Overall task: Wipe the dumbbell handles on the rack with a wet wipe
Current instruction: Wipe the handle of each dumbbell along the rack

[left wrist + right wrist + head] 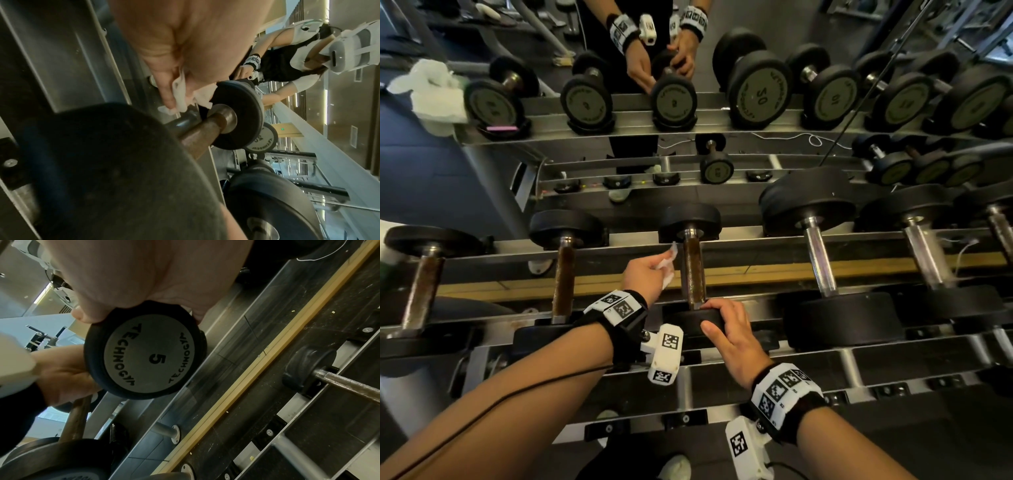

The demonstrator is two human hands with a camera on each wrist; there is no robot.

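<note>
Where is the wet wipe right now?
In the head view the wipe is bunched in the left hand, just left of the rusty handle of the dumbbell steadied by the right hand.

Rusty rough metal handle (693,270), matt rubber heads, crumpled white wipe (667,263).

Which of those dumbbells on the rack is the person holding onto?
The one marked 5: the right hand grips its near end, and the left hand holds the wet wipe beside its brown handle.
</note>
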